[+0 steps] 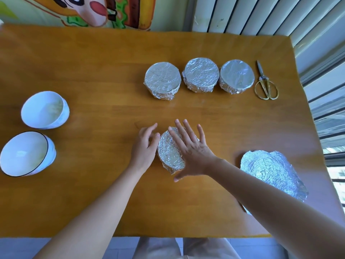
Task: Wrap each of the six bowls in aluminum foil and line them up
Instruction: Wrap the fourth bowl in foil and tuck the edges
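Note:
A foil-wrapped bowl (169,154) sits near the table's front middle. My right hand (188,146) lies flat on its top with fingers spread. My left hand (146,144) touches its left side with loosely bent fingers. Three wrapped bowls stand in a row further back: left (162,80), middle (201,74), right (236,76). Two bare white bowls sit at the left, one behind (44,109) and one in front with a dark rim (26,153).
Loose crumpled foil sheets (274,171) lie at the front right, partly under my right forearm. Gold-handled scissors (266,85) lie right of the row. The wooden table (84,71) ends at a window on the right and a painted wall behind.

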The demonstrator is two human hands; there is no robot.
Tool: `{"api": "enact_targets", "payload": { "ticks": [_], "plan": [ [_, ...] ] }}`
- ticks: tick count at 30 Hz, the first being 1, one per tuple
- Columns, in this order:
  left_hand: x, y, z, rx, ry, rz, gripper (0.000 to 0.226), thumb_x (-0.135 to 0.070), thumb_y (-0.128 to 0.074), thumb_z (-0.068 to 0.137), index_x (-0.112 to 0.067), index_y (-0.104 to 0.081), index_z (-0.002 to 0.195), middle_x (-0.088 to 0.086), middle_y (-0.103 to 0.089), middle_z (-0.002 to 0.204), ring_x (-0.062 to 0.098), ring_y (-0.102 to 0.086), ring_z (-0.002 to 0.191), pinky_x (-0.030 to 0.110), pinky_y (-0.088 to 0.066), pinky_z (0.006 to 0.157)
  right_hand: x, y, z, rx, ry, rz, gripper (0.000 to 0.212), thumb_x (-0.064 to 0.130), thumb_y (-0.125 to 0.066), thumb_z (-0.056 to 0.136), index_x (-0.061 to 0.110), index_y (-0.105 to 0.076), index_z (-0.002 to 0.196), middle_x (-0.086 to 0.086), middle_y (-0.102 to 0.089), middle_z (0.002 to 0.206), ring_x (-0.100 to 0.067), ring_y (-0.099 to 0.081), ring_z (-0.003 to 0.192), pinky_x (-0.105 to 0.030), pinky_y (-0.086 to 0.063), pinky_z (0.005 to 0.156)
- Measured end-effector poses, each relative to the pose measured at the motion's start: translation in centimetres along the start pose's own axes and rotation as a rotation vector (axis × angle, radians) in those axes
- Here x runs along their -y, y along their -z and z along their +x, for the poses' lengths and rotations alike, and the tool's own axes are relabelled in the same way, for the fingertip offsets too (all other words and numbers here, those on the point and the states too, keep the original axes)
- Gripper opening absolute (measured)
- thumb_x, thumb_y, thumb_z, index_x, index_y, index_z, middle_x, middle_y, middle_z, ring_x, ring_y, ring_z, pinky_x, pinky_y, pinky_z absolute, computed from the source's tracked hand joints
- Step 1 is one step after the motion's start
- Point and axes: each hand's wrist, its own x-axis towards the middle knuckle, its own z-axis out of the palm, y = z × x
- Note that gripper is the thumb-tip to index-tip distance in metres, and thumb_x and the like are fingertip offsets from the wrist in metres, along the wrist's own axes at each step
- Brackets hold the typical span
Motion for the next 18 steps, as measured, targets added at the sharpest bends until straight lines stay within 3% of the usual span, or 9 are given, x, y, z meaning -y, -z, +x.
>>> {"api": "enact_targets", "payload": {
  "ticks": [3,5,9,11,13,15,16,18],
  "plan": [
    [-0.3,0.5,-0.4,0.007,-0.079,0.093,0.068,-0.054,-0.043,0.091,-0.018,-0.04,0.149,-0.002,-0.038,0.149,0.012,-0.036,0.139,0.039,-0.032,0.116,-0.4,0.6,-0.3,-0.02,0.013,0.079,0.155,0.092,-0.062,0.046,0.027,0.04,0.143,-0.005,0.034,0.158,-0.025,0.033,0.145,-0.059,0.02,0.114],
    [-1.1,0.6,-0.8,0.075,-0.209,0.182,0.087,-0.064,-0.049,0.084,-0.02,-0.026,0.156,0.002,-0.016,0.163,0.013,-0.015,0.151,0.039,-0.019,0.121,-1.1,1.0,-1.0,-0.078,0.024,0.181,0.151,0.091,-0.062,0.049,0.025,0.029,0.149,-0.004,0.026,0.161,-0.023,0.025,0.148,-0.058,0.014,0.117],
    [-3.4,-0.3,-0.7,0.398,-0.455,0.563,0.131,-0.081,-0.067,0.061,-0.029,0.005,0.158,0.001,0.028,0.162,0.022,0.024,0.15,0.052,0.004,0.122,-3.0,0.0,-3.5,-0.238,-0.035,0.418,0.14,0.073,-0.07,0.058,0.022,0.018,0.154,-0.003,0.015,0.164,-0.022,0.003,0.152,-0.055,-0.006,0.117],
    [-4.1,-0.9,-0.2,0.495,-0.511,0.767,0.141,-0.08,-0.073,0.056,-0.035,0.017,0.155,0.002,0.04,0.156,0.026,0.036,0.144,0.049,0.019,0.117,-3.5,-1.3,-4.7,-0.221,-0.12,0.513,0.139,0.061,-0.073,0.059,0.02,0.019,0.154,0.0,0.015,0.163,-0.024,-0.005,0.15,-0.054,-0.015,0.113],
    [-4.4,-1.4,0.2,0.548,-0.526,0.881,0.143,-0.079,-0.074,0.056,-0.036,0.023,0.153,0.003,0.044,0.154,0.028,0.041,0.141,0.05,0.022,0.115,-3.5,-2.6,-5.5,-0.225,-0.2,0.649,0.135,0.057,-0.069,0.058,0.019,0.018,0.154,-0.002,0.004,0.162,-0.025,-0.02,0.145,-0.047,-0.022,0.112],
    [-4.1,-1.8,0.6,0.571,-0.526,0.937,0.142,-0.079,-0.073,0.057,-0.037,0.024,0.152,0.002,0.043,0.154,0.029,0.039,0.143,0.053,0.02,0.117,-3.3,-3.6,-5.8,-0.302,-0.218,0.775,0.124,0.051,-0.065,0.061,0.013,0.007,0.155,-0.006,-0.017,0.157,-0.018,-0.04,0.126,-0.026,-0.034,0.107],
    [-3.8,-2.0,0.7,0.578,-0.525,0.955,0.14,-0.079,-0.072,0.059,-0.037,0.024,0.152,0.002,0.041,0.156,0.029,0.036,0.144,0.053,0.018,0.118,-3.1,-4.0,-5.9,-0.35,-0.224,0.825,0.116,0.046,-0.065,0.065,0.01,-0.002,0.155,-0.005,-0.027,0.152,-0.014,-0.046,0.114,-0.015,-0.038,0.097],
    [-3.1,-2.3,0.8,0.555,-0.535,0.97,0.135,-0.08,-0.069,0.062,-0.037,0.022,0.153,0.003,0.033,0.16,0.03,0.026,0.149,0.054,0.011,0.121,-2.6,-4.4,-5.8,-0.458,-0.266,0.912,0.093,0.034,-0.07,0.074,0.008,-0.024,0.15,-0.001,-0.047,0.138,-0.009,-0.055,0.094,-0.013,-0.044,0.076]
  ]
}}
